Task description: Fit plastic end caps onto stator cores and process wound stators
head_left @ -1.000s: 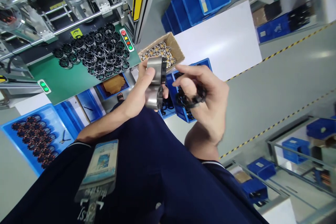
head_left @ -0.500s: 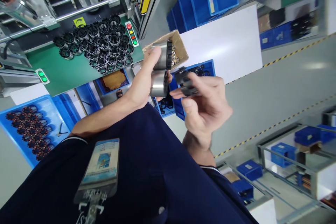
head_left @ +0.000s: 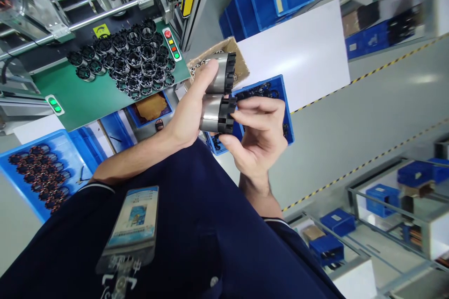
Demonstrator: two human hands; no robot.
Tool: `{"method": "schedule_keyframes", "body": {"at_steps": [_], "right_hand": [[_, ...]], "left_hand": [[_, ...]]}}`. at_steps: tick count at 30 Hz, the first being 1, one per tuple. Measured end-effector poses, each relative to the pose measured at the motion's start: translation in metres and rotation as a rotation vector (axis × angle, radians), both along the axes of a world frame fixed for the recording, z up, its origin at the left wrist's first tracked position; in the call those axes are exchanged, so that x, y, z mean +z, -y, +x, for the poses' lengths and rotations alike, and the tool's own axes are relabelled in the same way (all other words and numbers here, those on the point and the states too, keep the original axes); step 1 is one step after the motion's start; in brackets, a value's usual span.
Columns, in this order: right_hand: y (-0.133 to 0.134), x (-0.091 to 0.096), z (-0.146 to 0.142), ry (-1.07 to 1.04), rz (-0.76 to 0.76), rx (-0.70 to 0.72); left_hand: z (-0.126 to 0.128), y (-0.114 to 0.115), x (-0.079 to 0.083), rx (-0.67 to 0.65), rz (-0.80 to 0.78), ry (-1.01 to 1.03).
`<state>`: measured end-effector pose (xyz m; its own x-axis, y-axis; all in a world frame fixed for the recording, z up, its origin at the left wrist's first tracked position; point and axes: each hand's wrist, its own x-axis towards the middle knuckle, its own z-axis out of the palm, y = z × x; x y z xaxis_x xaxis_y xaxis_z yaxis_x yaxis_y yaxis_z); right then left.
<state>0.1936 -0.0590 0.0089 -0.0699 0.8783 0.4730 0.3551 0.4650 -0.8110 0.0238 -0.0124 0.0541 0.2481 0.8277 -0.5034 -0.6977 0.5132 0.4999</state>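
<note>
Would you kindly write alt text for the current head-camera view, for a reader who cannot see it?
A person's left hand grips two metal cylinders with black toothed ends, while the right hand reaches the lower one's toothed end. Similar parts crowd a green worktop at upper left.

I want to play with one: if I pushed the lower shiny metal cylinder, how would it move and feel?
Laid on its side, the lower metal cylinder would probably roll, since its wall is round. It may be slippery, because that wall looks smooth and shiny. The black ring at its end is notched, so it might be more fragile.
</note>
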Motion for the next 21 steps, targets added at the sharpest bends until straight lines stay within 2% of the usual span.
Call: {"method": "schedule_keyframes", "body": {"at_steps": [3,6,11,16,21], "right_hand": [[0.002,0.0,0.002,0.004,-0.027,0.007],[0.002,0.001,0.005,-0.073,-0.04,0.09],[0.002,0.004,0.01,-0.096,-0.068,0.113],[0.0,0.007,0.008,-0.158,-0.134,0.108],[-0.012,0.011,0.01,-0.073,0.041,0.16]], "left_hand": [[-0.002,-0.001,0.004,0.06,0.071,-0.106],[-0.004,-0.002,0.005,0.093,0.115,-0.076],[-0.006,0.0,0.004,0.039,0.148,-0.067],[-0.004,0.0,0.005,0.035,0.068,-0.057],[-0.004,-0.003,0.004,0.016,0.11,-0.061]]}}
